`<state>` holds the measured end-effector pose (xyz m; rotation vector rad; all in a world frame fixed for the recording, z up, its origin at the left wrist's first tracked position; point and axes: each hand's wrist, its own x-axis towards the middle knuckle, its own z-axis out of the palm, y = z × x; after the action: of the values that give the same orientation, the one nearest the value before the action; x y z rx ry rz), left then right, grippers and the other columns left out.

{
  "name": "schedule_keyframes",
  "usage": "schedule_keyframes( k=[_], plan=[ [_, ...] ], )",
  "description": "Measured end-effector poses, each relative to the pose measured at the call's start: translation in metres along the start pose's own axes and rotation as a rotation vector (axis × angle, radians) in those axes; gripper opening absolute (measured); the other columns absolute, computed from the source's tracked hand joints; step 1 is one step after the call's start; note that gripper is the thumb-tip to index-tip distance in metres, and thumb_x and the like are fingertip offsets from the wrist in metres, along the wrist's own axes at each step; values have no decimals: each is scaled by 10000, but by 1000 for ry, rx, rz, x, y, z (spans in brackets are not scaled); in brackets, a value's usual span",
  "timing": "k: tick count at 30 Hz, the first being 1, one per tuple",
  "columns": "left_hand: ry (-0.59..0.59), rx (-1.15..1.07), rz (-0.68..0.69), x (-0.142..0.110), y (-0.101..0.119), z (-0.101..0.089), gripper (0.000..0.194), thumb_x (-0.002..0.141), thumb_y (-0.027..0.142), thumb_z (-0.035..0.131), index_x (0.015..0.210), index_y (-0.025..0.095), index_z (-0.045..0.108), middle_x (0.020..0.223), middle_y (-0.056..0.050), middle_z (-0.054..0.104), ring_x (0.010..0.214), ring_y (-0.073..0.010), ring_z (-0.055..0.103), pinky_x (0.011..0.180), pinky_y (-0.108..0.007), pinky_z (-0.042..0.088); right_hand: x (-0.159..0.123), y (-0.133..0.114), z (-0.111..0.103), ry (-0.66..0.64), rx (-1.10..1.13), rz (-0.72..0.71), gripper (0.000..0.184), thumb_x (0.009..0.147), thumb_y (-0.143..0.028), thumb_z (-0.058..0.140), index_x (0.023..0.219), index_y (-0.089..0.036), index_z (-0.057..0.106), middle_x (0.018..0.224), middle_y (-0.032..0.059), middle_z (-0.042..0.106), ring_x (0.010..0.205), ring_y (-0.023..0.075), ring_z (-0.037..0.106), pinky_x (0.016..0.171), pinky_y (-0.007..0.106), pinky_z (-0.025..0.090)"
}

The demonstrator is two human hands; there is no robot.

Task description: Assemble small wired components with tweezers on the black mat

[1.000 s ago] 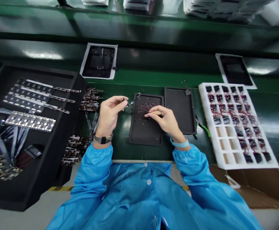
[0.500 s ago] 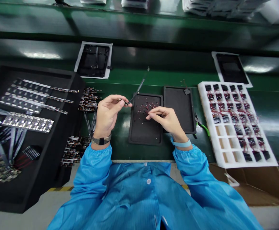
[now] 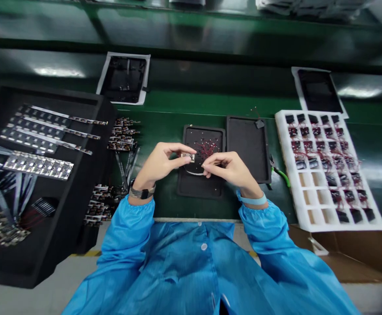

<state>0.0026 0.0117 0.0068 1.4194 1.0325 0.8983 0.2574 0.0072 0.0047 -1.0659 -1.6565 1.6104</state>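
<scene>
My left hand (image 3: 161, 164) is closed, pinching a small circuit board (image 3: 189, 156) between thumb and fingers. A thin pale flat cable (image 3: 194, 173) curves below the board toward my right hand (image 3: 228, 168). That hand is closed too, with thumb and forefinger pressed together; a tiny pale tip shows there, too small to name. Both hands are over a shallow black tray (image 3: 200, 189). In the tray, just beyond my fingertips, lies a tangle of thin red wires (image 3: 208, 148) with small ends.
To the right stand a second black tray (image 3: 247, 148), green-handled cutters (image 3: 281, 175) and a white foam tray (image 3: 297, 210) of black wired parts. On the left, stacked boards (image 3: 122, 135) lie beside a large black bin (image 3: 89, 103) with board strips. Two framed dark panels (image 3: 123, 78) lie behind.
My left hand has come down and right, and the board now shows flat. Its cable, which pointed up and away, now bends toward my right hand. My right hand stays close to the red wires.
</scene>
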Motion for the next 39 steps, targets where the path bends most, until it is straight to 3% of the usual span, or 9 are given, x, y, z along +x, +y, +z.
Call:
schedule_keyframes(
  k=[3,6,24,34,39],
  plan=[
    [-73,24,-32,2,2,6,218,820,246,823,1017,157,800,872,-52,777,818,-167,697,811,-289,526,1,-3,2,2,-53,9,296,879,-463,800,859,-169,776,725,54,767,652,186,712,685,320,579],
    [-78,71,-23,3,3,9,148,820,247,814,930,152,785,868,-51,773,814,-168,694,805,-291,522,2,-4,3,-11,-67,25,297,881,-465,795,862,-169,774,719,51,765,662,184,711,690,312,568],
    [-165,244,-24,4,-1,14,81,841,224,758,880,166,798,802,-38,764,743,-161,692,734,-274,520,3,1,11,-54,-156,94,218,893,-361,722,826,-154,728,645,23,686,595,141,620,605,262,489],
    [-210,276,-3,4,-4,15,59,841,184,746,873,169,793,795,-33,750,742,-155,689,738,-269,527,4,6,11,-103,-72,204,233,858,-385,754,835,-156,718,643,19,691,575,150,657,586,268,536],
    [-230,190,-38,4,-6,11,76,841,218,766,890,171,800,819,-39,764,748,-158,700,752,-280,539,4,6,11,-103,-31,192,296,854,-444,778,879,-152,735,684,40,731,611,160,681,634,287,560]
  ],
)
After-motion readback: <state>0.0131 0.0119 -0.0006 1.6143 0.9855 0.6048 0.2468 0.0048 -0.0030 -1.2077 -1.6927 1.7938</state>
